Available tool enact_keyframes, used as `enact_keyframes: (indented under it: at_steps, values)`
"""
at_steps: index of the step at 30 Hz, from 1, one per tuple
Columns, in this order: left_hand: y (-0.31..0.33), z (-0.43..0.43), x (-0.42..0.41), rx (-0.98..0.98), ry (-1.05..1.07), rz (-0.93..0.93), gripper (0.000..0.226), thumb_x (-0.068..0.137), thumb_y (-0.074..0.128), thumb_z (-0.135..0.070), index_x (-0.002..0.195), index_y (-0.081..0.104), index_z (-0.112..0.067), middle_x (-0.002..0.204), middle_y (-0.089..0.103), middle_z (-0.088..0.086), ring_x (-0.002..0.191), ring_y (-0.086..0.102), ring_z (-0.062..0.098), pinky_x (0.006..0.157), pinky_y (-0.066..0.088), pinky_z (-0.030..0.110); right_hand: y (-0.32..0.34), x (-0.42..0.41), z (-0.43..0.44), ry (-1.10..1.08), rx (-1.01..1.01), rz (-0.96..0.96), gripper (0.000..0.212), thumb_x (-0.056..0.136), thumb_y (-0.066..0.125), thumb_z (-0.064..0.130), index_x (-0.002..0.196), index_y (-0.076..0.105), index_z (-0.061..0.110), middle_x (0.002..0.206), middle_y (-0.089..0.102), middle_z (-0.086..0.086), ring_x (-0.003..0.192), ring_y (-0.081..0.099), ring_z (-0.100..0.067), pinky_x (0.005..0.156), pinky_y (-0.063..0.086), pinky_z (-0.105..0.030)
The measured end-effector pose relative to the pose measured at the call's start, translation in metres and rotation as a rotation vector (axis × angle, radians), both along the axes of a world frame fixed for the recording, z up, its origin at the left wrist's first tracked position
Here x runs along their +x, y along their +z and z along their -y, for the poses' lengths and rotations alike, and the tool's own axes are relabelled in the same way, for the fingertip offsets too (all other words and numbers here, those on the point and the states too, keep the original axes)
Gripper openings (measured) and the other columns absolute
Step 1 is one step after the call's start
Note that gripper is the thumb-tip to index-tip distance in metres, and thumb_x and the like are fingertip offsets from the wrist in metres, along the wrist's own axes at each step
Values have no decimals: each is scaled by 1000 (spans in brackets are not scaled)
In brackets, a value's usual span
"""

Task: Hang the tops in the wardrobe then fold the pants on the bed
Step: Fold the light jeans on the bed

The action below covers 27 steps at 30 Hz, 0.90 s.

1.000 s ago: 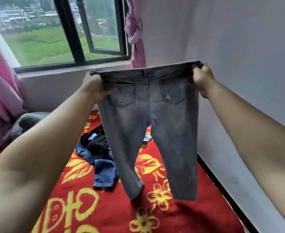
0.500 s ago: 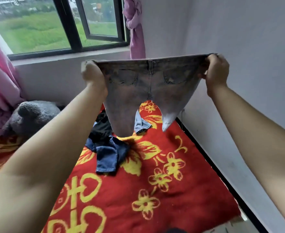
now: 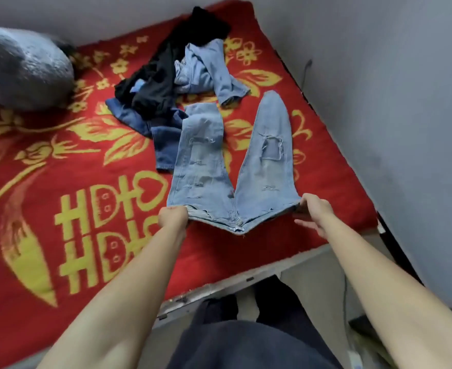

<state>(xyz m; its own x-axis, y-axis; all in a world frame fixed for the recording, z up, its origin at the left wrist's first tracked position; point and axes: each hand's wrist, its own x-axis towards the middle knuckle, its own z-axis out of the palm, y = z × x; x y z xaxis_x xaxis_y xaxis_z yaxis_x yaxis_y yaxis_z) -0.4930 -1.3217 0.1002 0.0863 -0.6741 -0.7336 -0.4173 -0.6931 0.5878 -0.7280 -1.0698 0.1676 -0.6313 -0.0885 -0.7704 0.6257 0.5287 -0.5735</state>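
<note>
The jeans, held aloft a moment ago, now lie flat on the bed, legs pointing away; left grip and right grip each pinch a waistband corner, equally near for folding leg over leg

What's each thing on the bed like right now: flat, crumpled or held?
Light blue ripped jeans: unfolded, laid flat, legs spread apart.
Left hand: grips the waistband's left end.
Right hand: pinches the waistband's right end.
Pile of black and blue clothes: crumpled, unfolded.
Red flowered blanket: spread over the bed.
</note>
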Motion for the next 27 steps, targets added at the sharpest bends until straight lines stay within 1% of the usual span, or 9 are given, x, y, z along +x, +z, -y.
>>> enact_keyframes:
  at_steps: [2, 5, 9, 11, 14, 17, 19, 21, 27]
  values:
    - [-61, -4, 27, 22, -49, 67, 39, 56, 48, -18, 92, 64, -11, 94, 69, 12, 88, 69, 33, 77, 60, 50, -23, 21, -16, 9, 8, 94, 26, 80, 57, 30, 96, 64, 10, 102, 67, -7, 84, 65, -26, 64, 57, -34]
    - [-24, -40, 44, 28, -115, 142, 26, 71, 55, -13, 97, 58, -14, 94, 62, 4, 89, 62, 29, 80, 55, 36, -48, 48, -37, 43, 74, 95, 21, 90, 65, 21, 102, 68, 5, 103, 63, -7, 81, 59, -20, 62, 56, -31]
    - [-7, -79, 65, -24, -105, 190, 23, 90, 53, -5, 110, 48, -15, 105, 53, 7, 89, 49, 23, 71, 40, 30, -76, 72, -68, 97, 156, 66, 67, 83, 69, -1, 144, 42, 7, 128, 56, -8, 106, 62, -28, 72, 57, -37]
    - [-18, -94, 80, -57, -60, 202, 36, 90, 59, -6, 122, 45, -14, 110, 54, 10, 89, 52, 23, 70, 44, 32, -94, 80, -84, 84, 184, 104, 62, 79, 75, 3, 135, 48, 3, 130, 60, -12, 106, 64, -30, 80, 59, -46]
    - [-42, -120, 101, -55, -9, 251, 52, 83, 65, -6, 129, 42, -13, 118, 58, 9, 98, 58, 25, 86, 55, 38, -126, 96, -109, 100, 217, 145, 29, 81, 75, 3, 108, 66, 5, 111, 70, -12, 107, 67, -30, 95, 54, -49]
    - [-83, -154, 126, -55, -45, 322, 38, 82, 64, -8, 118, 53, -12, 108, 62, 6, 95, 61, 25, 81, 53, 34, -159, 118, -135, 163, 202, 174, 28, 87, 68, -2, 108, 61, 15, 110, 66, -4, 102, 63, -24, 89, 51, -41]
    - [-113, -176, 140, -63, -89, 341, 25, 80, 62, -9, 105, 59, -13, 101, 65, 6, 89, 61, 26, 80, 54, 36, -188, 132, -154, 179, 219, 196, 45, 89, 66, -3, 130, 55, 11, 118, 60, -1, 103, 59, -23, 88, 50, -39]
    - [-141, -191, 155, -67, -140, 354, 20, 79, 61, -9, 98, 61, -16, 91, 64, 4, 84, 59, 25, 78, 52, 36, -218, 148, -174, 153, 227, 240, 55, 89, 68, 0, 139, 47, 6, 124, 58, -5, 108, 61, -23, 87, 55, -38]
    - [-249, -176, 209, -63, -257, 430, 27, 60, 59, -17, 86, 63, -20, 95, 72, 13, 93, 70, 35, 81, 59, 51, -275, 170, -201, 164, 163, 251, 39, 93, 67, 11, 129, 52, 11, 128, 59, -7, 104, 63, -19, 66, 62, -29]
